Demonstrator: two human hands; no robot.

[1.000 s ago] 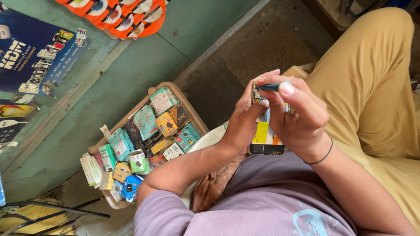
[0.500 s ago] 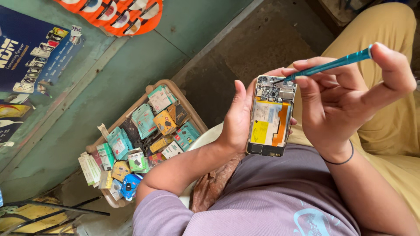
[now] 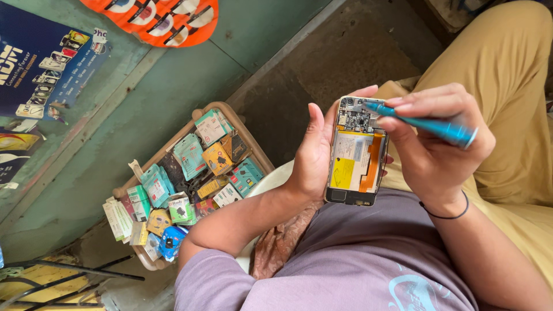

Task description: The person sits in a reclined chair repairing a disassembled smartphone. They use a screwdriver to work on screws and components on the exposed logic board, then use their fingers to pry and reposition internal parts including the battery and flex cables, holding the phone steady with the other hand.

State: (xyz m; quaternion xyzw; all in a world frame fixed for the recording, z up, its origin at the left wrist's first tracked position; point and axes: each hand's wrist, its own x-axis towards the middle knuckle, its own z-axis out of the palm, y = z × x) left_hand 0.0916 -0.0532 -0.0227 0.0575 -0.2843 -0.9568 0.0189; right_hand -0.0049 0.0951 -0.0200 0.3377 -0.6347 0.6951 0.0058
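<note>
My left hand [image 3: 314,155] grips an opened phone [image 3: 354,152] with its back cover off. A yellow and white battery, an orange ribbon cable and a circuit board at the top end are exposed. My right hand [image 3: 435,141] holds a blue metal screwdriver [image 3: 429,124], its tip resting on the circuit board at the phone's top end. Both hands are above my lap, over a purple shirt and tan trousers.
A wooden tray [image 3: 253,147] on the floor to the left is packed with several small packaged accessories in green, orange and blue. Posters [image 3: 46,63] lie on the green floor at the upper left. A black metal frame [image 3: 63,276] is at the bottom left.
The right hand has lowered the screwdriver from a raised position down onto the phone's circuit board. One second ago both hands were close together over the phone. The phone has barely moved.
</note>
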